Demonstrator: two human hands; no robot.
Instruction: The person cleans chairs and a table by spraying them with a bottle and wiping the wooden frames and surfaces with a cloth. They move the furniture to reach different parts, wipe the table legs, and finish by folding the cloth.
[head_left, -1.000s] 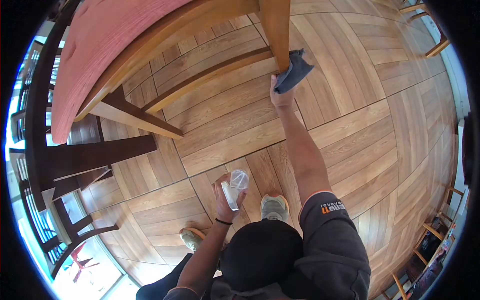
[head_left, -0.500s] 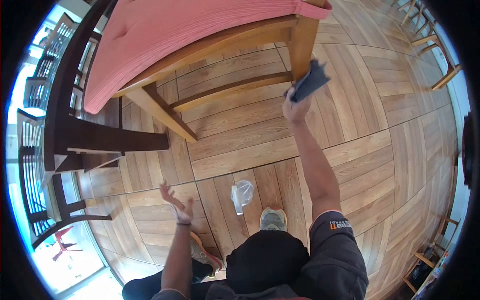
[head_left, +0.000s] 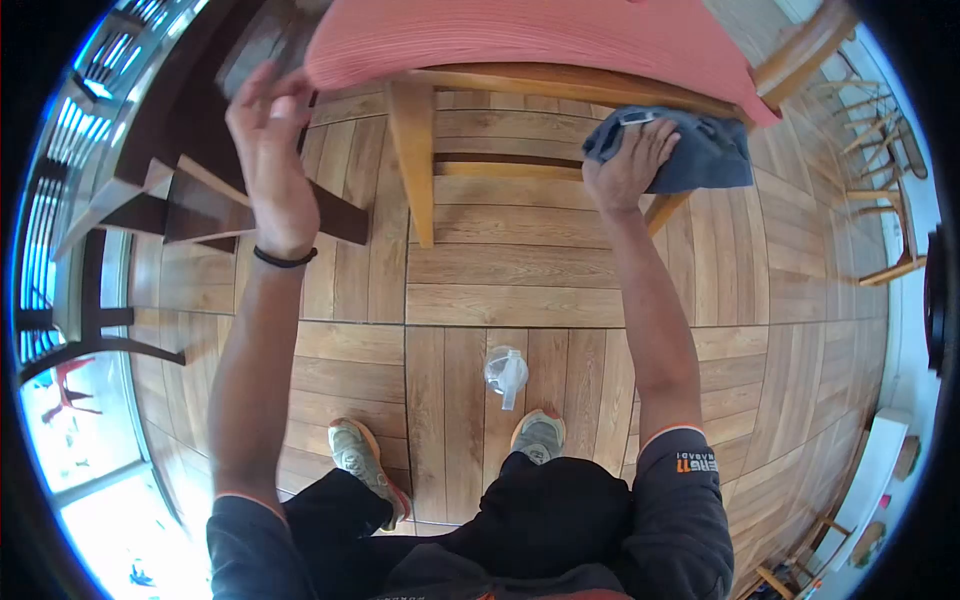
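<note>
A dark blue-grey cloth [head_left: 710, 155] is under my right hand [head_left: 632, 170], spread against the wooden frame of a chair near its right front leg. The chair's seat has a pink cover [head_left: 520, 35]. My left hand [head_left: 272, 165] is raised at the upper left with its fingers apart, holding nothing, close to the left corner of the pink seat. A dark wristband [head_left: 285, 258] circles my left wrist. On the floor in front of my feet lies a clear plastic bottle [head_left: 507, 372] with a white top.
Dark wooden table parts [head_left: 340, 215] stand at the left, with dark chairs beyond. Light wooden chairs [head_left: 890, 270] line the right side. My two shoes [head_left: 540, 436] rest on the wood-patterned floor [head_left: 500, 305]. A white ledge [head_left: 865, 480] is at the lower right.
My right hand and the cloth have moved from the chair leg to the front frame, the cloth now spread wider. My left hand has risen towards the seat. The view has shifted.
</note>
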